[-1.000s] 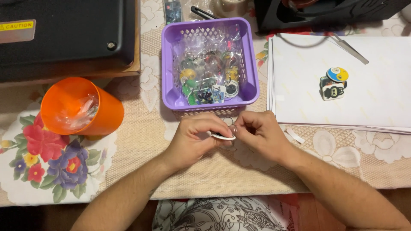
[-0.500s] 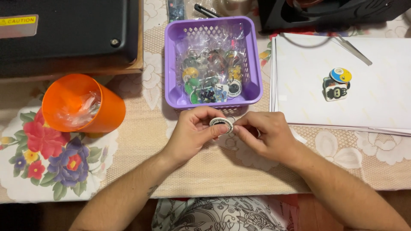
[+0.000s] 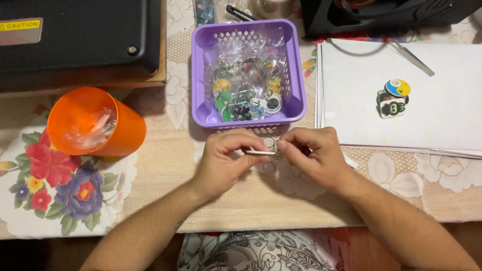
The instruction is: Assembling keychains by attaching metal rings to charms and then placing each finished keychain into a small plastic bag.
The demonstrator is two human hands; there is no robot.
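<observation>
My left hand (image 3: pixel 226 158) pinches a thin flat charm (image 3: pixel 257 151), seen edge-on, just in front of the purple basket (image 3: pixel 201 75). My right hand (image 3: pixel 314 153) meets it from the right, its fingertips closed on a small metal key ring (image 3: pixel 271 144) at the charm's end. Both hands hover over the beige lace tablecloth (image 3: pixel 281 200). The basket holds several colourful charms in clear plastic bags.
An orange cup (image 3: pixel 118 128) with crumpled clear plastic lies tilted at the left on a floral mat (image 3: pixel 45 195). A stack of white sheets (image 3: pixel 452 115) at the right carries two small charms (image 3: pixel 392 98) and metal tweezers (image 3: pixel 411 57). Black devices stand along the back.
The hands have risen slightly toward the basket. The charm has turned from a flat white face to edge-on, and the metal ring now shows between the fingertips.
</observation>
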